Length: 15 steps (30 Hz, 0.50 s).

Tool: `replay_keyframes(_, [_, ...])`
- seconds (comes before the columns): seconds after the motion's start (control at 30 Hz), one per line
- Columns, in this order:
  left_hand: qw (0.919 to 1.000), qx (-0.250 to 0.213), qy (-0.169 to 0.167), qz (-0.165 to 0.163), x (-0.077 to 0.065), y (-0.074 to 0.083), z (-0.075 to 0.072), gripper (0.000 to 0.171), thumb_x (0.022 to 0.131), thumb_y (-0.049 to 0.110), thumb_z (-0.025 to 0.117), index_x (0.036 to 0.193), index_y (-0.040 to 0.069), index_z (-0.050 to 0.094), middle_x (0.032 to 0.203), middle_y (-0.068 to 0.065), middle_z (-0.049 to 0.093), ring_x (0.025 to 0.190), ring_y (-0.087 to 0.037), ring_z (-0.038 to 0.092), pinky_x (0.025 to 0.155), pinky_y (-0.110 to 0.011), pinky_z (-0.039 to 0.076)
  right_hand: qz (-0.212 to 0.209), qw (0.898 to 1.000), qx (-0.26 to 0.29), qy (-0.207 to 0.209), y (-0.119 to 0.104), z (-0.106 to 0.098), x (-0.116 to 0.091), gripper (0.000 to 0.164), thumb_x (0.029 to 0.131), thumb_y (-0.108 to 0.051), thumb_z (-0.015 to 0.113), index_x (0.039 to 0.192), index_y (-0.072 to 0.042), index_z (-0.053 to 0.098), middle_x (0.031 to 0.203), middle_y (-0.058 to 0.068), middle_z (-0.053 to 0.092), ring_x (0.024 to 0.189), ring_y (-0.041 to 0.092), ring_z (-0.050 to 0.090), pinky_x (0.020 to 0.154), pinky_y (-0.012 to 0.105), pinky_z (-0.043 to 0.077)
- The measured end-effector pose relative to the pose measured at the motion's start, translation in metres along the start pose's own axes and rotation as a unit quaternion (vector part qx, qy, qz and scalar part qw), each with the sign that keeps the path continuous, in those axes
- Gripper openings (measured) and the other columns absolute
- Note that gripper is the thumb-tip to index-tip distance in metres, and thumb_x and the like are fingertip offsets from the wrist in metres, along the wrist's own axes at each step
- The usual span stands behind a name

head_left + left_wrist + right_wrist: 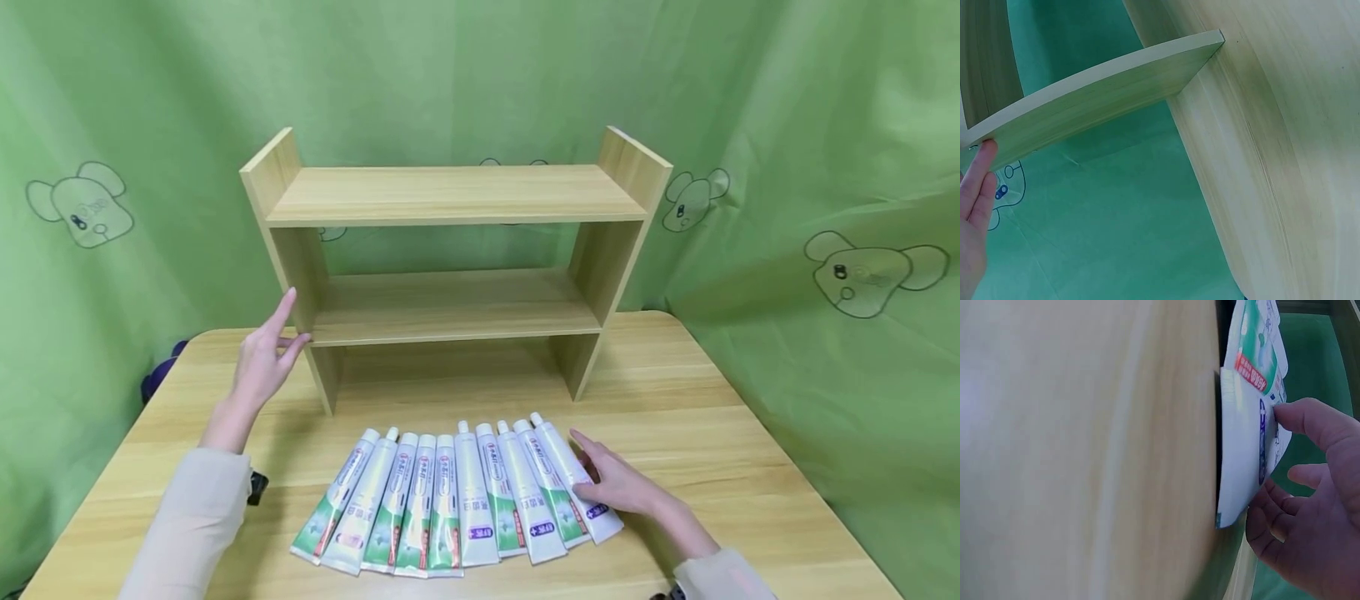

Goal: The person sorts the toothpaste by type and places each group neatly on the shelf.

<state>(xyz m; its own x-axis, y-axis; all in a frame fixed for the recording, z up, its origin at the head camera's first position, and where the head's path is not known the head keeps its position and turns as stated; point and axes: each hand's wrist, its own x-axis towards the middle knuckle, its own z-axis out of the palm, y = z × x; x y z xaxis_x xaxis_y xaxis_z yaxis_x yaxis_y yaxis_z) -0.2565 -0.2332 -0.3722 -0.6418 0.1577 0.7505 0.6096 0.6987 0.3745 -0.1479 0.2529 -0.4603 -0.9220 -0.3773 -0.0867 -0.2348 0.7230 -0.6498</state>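
A wooden two-tier shelf (457,196) stands on the table, and my left hand (258,371) is at its left side panel. The index finger points up along the panel, while the thumb touches near the front edge of the middle board (450,317). In the left wrist view, straight fingers (982,169) meet the corner of a board. My right hand (618,485) is around the rightmost toothpaste tube (558,454), its thumb on top and its other fingers curled by the far edge. That white tube (1244,444) lies at the end of a fanned row of toothpaste tubes (444,492).
The row mixes green-and-white tubes with white ones, caps toward the shelf. Under everything is a light wooden table (712,433). A green curtain (450,83) with mouse-head outlines surrounds the back and sides. Something dark purple (157,375) shows beyond the table's left edge.
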Motion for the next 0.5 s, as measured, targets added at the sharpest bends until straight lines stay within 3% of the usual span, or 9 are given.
replay_keyframes(0.13, [1.0, -0.002, -0.003, 0.0, 0.0013, 0.0013, -0.0001, 0.073, 0.078, -0.002, 0.067, 0.141, 0.011, 0.032, 0.127, -0.029, 0.046, 0.066, -0.039, 0.064, 0.058, -0.047, 0.056, 0.015, 1.0, 0.015, -0.013, -0.0008, 0.0008, 0.0006, 0.083, 0.076, -0.015, 0.067, 0.14, 0.009, 0.019, 0.104, 0.011, 0.054, 0.086, 0.015, 0.051, 0.086, 0.037, 0.048])
replay_keyframes(0.3, [1.0, 0.001, -0.004, -0.001, 0.001, 0.0019, 0.0006, 0.073, 0.079, -0.001, 0.066, 0.142, 0.013, 0.031, 0.126, -0.029, 0.046, 0.066, -0.039, 0.064, 0.06, -0.048, 0.056, 0.016, 0.999, 0.031, -0.021, -0.0018, 0.0003, 0.0007, 0.081, 0.077, -0.013, 0.066, 0.139, 0.011, 0.02, 0.126, 0.031, 0.043, 0.092, 0.021, 0.053, 0.096, 0.051, 0.041])
replay_keyframes(0.4, [1.0, 0.006, -0.002, -0.001, 0.0, 0.0017, 0.0009, 0.073, 0.079, -0.001, 0.067, 0.141, 0.012, 0.032, 0.125, -0.03, 0.047, 0.065, -0.039, 0.064, 0.061, -0.049, 0.055, 0.008, 0.998, 0.058, -0.037, -0.0019, 0.0007, 0.0004, 0.079, 0.079, -0.011, 0.065, 0.139, 0.011, 0.019, 0.123, 0.032, 0.044, 0.081, 0.02, 0.059, 0.083, 0.045, 0.052])
replay_keyframes(0.5, [1.0, 0.009, 0.001, -0.001, -0.0009, 0.0018, 0.0008, 0.072, 0.079, -0.001, 0.067, 0.141, 0.011, 0.032, 0.124, -0.03, 0.048, 0.065, -0.04, 0.064, 0.06, -0.049, 0.055, 0.003, 0.994, 0.097, -0.055, -0.0024, 0.0017, 0.0001, 0.076, 0.081, -0.008, 0.062, 0.14, 0.008, 0.016, 0.102, 0.021, 0.055, 0.061, 0.016, 0.059, 0.056, 0.032, 0.056])
